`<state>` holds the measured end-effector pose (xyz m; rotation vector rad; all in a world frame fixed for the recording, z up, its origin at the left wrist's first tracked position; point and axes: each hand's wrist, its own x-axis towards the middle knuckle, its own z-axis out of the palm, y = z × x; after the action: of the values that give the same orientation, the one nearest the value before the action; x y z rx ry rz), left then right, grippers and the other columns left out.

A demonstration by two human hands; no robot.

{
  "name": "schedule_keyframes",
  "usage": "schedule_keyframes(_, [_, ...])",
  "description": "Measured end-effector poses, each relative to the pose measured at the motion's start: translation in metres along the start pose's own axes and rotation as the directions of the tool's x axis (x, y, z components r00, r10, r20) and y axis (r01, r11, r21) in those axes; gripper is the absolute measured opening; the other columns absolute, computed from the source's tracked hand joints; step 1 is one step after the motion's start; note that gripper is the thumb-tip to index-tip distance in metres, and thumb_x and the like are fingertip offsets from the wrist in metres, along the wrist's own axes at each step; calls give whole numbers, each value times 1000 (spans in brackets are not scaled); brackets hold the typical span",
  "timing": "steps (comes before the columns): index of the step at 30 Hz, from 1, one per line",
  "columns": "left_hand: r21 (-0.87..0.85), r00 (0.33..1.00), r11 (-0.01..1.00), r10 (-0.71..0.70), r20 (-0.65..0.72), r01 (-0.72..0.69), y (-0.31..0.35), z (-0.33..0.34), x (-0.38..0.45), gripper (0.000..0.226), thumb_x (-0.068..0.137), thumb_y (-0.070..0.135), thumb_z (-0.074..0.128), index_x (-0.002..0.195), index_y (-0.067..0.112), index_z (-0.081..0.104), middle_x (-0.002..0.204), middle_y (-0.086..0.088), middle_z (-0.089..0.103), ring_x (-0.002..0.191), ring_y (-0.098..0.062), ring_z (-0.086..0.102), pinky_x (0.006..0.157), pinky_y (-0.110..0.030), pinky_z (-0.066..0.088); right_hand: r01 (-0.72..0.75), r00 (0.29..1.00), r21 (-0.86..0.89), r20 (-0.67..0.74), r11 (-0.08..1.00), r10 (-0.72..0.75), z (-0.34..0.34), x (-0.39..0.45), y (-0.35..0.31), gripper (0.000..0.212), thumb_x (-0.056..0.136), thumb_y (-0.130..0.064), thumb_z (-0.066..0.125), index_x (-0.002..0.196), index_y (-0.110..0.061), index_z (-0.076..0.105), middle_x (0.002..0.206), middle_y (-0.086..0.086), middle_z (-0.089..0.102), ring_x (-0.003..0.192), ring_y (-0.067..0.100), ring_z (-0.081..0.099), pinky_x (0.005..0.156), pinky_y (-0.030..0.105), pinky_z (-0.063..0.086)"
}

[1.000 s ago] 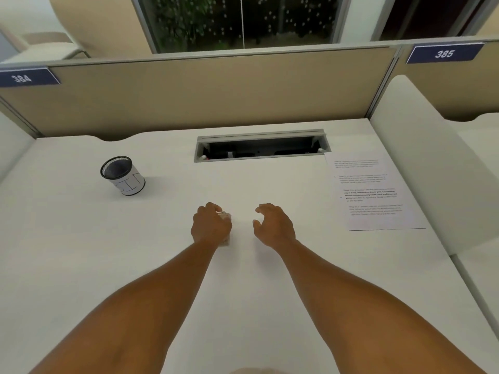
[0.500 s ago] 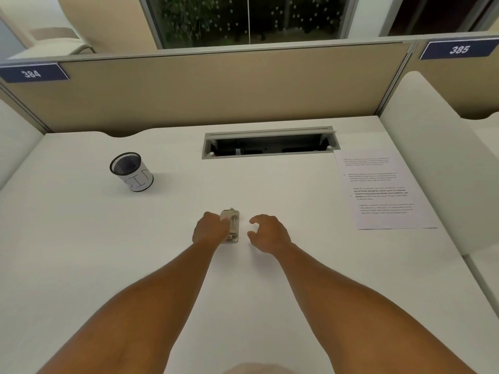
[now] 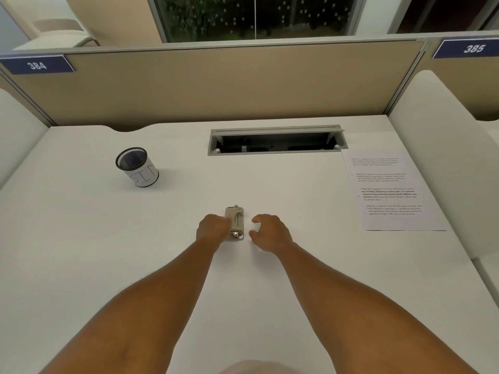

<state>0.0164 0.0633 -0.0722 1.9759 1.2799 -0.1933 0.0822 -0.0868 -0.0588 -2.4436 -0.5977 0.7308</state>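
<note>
Uncovered further, the beige stapler lies mid-desk. The left hand grips its left edge with curled fingers, and the right hand hovers just beside it, fingers loosely curled. The mesh cup stands far left, its contents unclear.

Can't see the left edge of the stapler, covered by the left hand. Can't read the print on the paper sheet, too small. Can't make out the inside of the dark cable slot. Forearms cut off at bottom edge.
</note>
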Motion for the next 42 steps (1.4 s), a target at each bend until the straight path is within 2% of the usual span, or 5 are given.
schedule_keyframes(9, [1, 999, 1000, 15, -39, -15, -12, -29, 18, 38, 93, 41, 52, 66, 15, 57, 73, -1, 61, 71, -23, 57, 62, -28, 39, 13, 1000, -13, -3, 1000, -13, 3, 8, -14, 45, 88, -28, 59, 132, -22, 56, 136, -2, 57, 126, 19, 52, 100, 31, 43])
schedule_keyframes(13, [87, 998, 995, 42, -55, -37, -18, -49, 26, 38, 95, 40, 49, 85, 8, 68, 87, -7, 65, 87, -29, 60, 71, -29, 42, 5, 1000, -3, -8, 1000, -5, 8, 11, -22, 45, 87, -25, 58, 132, -22, 56, 132, -2, 59, 122, 20, 55, 99, 31, 45])
schedule_keyframes(29, [83, 988, 992, -80, -131, 91, -68, -116, 67, 31, 93, 36, 50, 75, 12, 58, 73, -2, 57, 62, -16, 49, 52, -27, 33, 17, 1000, -95, 1, 995, -17, 34, 22, -51, 51, 88, -20, 57, 138, -18, 48, 143, -3, 48, 129, 20, 48, 101, 33, 43])
schedule_keyframes(34, [44, 984, 991, -121, -134, 128, -85, -131, 77, 29, 93, 34, 52, 82, 9, 60, 74, -5, 57, 73, -25, 55, 60, -29, 37, 7, 1000, -99, -18, 995, -8, 34, 27, -53, 50, 89, -17, 54, 138, -17, 48, 144, -3, 46, 132, 19, 44, 102, 33, 43])
schedule_keyframes(42, [48, 982, 987, -149, -115, 155, -98, -138, 81, 25, 91, 29, 49, 77, 9, 55, 73, -7, 58, 72, -26, 55, 53, -27, 35, -63, 994, -49, -92, 997, 59, 34, 37, -54, 55, 85, -8, 52, 139, -16, 47, 143, -2, 45, 130, 20, 45, 94, 31, 43])
